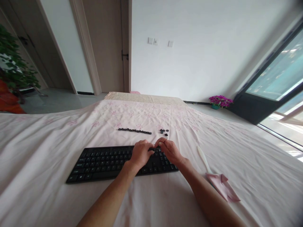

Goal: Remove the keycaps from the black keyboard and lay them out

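Observation:
A black keyboard [104, 164] lies on the pink cloth, slightly tilted across the view. My left hand [142, 153] rests over its right half, fingers bent and closed near the upper keys; what they hold, if anything, is hidden. Touching or nearly touching it, my right hand [169, 149] is pinched above the number keys, with a thin light-coloured thing at its fingertips that is too small to make out. Beyond the keyboard lies a row of small black keycaps [134, 130]. A few loose keycaps [162, 131] sit to the right of that row.
Right of my right forearm lie a white-handled brush [203, 159] and a folded pink cloth piece [223, 187]. The patterned tablecloth [71, 132] has folds. Farther off are purple flowers [220, 101], doors and a green plant [16, 63].

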The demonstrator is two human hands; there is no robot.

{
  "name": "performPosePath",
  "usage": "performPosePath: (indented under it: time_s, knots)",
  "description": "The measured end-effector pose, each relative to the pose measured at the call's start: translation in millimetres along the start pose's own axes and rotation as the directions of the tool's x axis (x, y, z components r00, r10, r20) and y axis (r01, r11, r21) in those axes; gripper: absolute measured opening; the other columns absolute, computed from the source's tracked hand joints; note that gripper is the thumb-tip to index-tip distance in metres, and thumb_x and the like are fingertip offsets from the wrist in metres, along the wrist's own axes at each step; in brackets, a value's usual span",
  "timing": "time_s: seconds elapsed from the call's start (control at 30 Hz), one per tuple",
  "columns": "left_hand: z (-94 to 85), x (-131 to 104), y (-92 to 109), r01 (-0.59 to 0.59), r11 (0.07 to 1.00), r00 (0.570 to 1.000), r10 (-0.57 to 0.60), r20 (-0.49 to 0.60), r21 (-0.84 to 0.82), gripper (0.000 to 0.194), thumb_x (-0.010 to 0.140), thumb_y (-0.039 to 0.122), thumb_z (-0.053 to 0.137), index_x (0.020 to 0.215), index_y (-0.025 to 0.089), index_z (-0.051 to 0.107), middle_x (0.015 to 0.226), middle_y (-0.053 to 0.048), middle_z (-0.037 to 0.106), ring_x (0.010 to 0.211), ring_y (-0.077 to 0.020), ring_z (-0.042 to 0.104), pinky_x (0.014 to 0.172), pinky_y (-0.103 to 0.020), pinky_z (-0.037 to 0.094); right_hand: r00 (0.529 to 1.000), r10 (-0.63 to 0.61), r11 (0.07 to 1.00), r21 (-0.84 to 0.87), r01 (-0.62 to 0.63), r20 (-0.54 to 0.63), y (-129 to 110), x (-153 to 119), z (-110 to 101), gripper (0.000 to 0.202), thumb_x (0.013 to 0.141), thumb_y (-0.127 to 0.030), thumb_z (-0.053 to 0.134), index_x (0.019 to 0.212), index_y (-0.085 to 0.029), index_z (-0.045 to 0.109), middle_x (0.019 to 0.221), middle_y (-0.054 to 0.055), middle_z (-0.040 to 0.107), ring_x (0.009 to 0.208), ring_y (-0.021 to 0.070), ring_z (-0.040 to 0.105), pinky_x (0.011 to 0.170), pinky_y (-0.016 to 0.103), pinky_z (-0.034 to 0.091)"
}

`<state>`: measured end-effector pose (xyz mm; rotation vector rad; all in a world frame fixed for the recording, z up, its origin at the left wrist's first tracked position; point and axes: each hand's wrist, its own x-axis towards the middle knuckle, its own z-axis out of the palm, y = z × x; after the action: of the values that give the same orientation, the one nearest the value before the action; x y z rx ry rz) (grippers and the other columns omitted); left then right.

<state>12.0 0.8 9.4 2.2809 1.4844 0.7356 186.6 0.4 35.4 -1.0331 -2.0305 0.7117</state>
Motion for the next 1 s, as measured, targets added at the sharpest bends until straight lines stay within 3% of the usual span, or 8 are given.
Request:
performPosePath:
  time_s: [0.23,0.67,0.87,1.0]
  knots:
    - [8.1,0.5,2.0,0.024,0.999,1.000,-0.024,-0.007,0.033,0.007,0.080,0.028,0.064,0.080,0.022,0.069,0.085,-0.003,0.063,0.083,-0.0191,0.058,0.076,-0.029,0.041,0.993,-0.108,0.988,-0.104,0.112,0.038,6.8,-1.8,17.6,0.031,0.098,-0.032,0.034,0.081,-0.020,0.057,0.080,0.002,0.062,0.076,0.0137,0.058,0.078,0.026,0.044]
    - [9.3,-0.3,12.2,0.110,0.994,0.993,-0.108,-0.050,0.026,0.014,0.073,0.039,0.073,0.079,0.027,0.070,0.087,-0.001,0.063,0.088,-0.0204,0.057,0.081,-0.031,0.039,0.975,-0.061,0.998,0.003,0.063,-0.215,21.4,-7.4,27.5,0.035,0.097,-0.035,0.032,0.075,-0.021,0.054,0.076,0.003,0.060,0.072,0.0145,0.059,0.076,0.028,0.048]
    - [12.1,-0.8,12.7,0.070,0.998,0.995,-0.070,-0.078,0.001,0.014,0.081,0.039,0.063,0.084,0.026,0.070,0.091,-0.002,0.067,0.090,-0.0213,0.057,0.083,-0.033,0.038,0.942,-0.174,0.984,-0.019,0.176,-0.287,20.6,-12.8,27.0,0.030,0.096,-0.029,0.034,0.075,-0.021,0.055,0.075,0.004,0.063,0.071,0.0150,0.061,0.071,0.029,0.050]
    - [13.6,0.0,10.6,0.028,0.997,0.995,-0.034,-0.091,-0.065,0.015,0.085,0.035,0.058,0.090,0.025,0.068,0.088,-0.002,0.069,0.090,-0.0215,0.059,0.085,-0.033,0.039,0.926,-0.199,0.980,-0.069,0.187,-0.319,18.5,-17.6,25.2,0.028,0.096,-0.025,0.034,0.083,-0.022,0.059,0.081,0.005,0.066,0.073,0.0156,0.062,0.071,0.029,0.050]
